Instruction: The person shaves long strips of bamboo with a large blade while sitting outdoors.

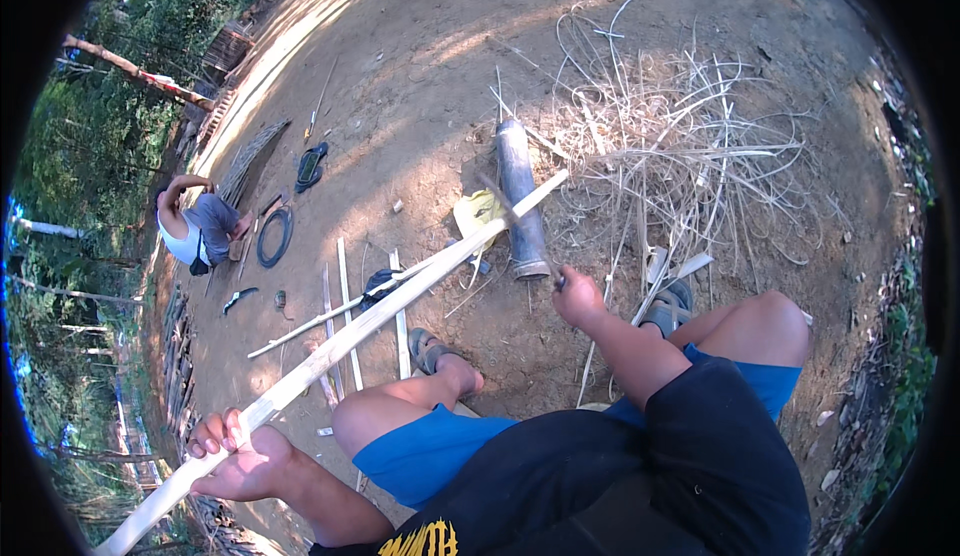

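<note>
My left hand [246, 458] is wrapped round a long pale split bamboo strip [350, 334]. The strip slants up and to the right, and its far end lies across a dark grey cylinder [517, 181] on the ground. My right hand [580, 299] is closed round the dark handle of a knife [556, 274]. Its thin blade, blurred and hard to make out, points up and left across the strip near the cylinder. Beside the cylinder, a yellow bag or cloth [477, 212] is partly covered by the strip.
A big tangle of thin shavings [690, 146] spreads beyond my right foot. Several pale strips [347, 311] lie by my left foot. A coil of dark hose [274, 237] and a dark green-black object [311, 167] are farther left, near a seated person [196, 224]. Trees border the left side.
</note>
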A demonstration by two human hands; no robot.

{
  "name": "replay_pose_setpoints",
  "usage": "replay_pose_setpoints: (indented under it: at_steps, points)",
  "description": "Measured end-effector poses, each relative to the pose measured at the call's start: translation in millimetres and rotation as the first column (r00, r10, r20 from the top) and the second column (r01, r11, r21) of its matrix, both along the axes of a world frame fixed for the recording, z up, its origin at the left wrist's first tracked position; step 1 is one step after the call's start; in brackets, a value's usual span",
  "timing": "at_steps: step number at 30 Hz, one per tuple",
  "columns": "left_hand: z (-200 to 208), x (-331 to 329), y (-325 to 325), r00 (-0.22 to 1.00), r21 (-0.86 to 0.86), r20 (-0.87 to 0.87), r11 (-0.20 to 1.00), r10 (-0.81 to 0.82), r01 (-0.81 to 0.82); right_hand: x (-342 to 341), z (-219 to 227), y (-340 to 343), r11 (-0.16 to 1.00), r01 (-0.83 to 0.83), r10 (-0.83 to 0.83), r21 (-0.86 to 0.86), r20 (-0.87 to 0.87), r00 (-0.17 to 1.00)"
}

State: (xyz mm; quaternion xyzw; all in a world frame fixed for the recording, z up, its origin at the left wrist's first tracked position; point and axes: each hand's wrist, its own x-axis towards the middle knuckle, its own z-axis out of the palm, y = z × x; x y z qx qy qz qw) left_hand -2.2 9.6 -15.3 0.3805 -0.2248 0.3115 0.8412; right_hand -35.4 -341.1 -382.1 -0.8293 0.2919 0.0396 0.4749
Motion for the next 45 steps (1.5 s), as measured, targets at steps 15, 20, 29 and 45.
replay_pose_setpoints:
  at_steps: [15, 20, 29, 45]
  points:
    - [4.5, -1.2, -6.7, 0.979, 0.033, 0.04, 0.979, -0.202, 0.201, -2.0, -37.2, -32.0, 0.992, 0.122, -0.117, 0.035, -0.131, 0.984]
    - [5.4, -2.8, -16.4, 0.98, 0.037, 0.064, 0.982, -0.189, 0.186, 14.9, 13.4, -10.2, 0.993, 0.04, -0.051, 0.111, 0.099, 0.994]
    - [15.5, -8.7, -34.4, 0.973, 0.06, 0.062, 0.974, -0.223, 0.22, 20.1, 7.6, 9.9, 0.988, -0.125, 0.106, 0.089, 0.195, 0.975]
    - [13.9, -3.1, -24.9, 0.977, 0.159, 0.094, 0.972, -0.19, 0.174, 32.6, -2.7, 13.6, 0.985, -0.068, 0.049, 0.158, 0.125, 0.991]
